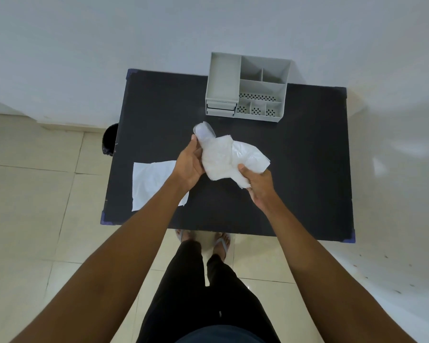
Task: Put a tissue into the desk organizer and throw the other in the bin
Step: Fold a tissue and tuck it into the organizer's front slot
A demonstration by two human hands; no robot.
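Head view: a black bench point(295, 169) is seen from above, standing against a pale wall on a tiled floor point(35, 206). The bench is taken as the landmark for all positions.

A crumpled white tissue point(223, 157) is held above the middle of the bench, clear of its surface. The left hand point(190, 164) is closed around the tissue's left side, with fingers curled under it and the thumb along its upper edge. The right hand point(259, 184) is pinched onto the tissue's lower right corner, the thumb pressed on top. A rolled end of the tissue sticks up above the left hand.

A second tissue point(151, 184) is laid flat on the left part of the bench, near its left edge; its right portion is hidden under the left forearm.

A grey desk organizer point(248, 87) is set at the far edge of the bench, right of centre along that edge. It shows a long open tray on its left side, several open compartments on its right, and perforated cells along the front. No tissue is seen in any compartment.

A dark bin point(109, 142) is placed on the floor just off the left edge of the bench, partly hidden by it.

Legs in dark trousers and feet in sandals are visible at the near edge of the bench.
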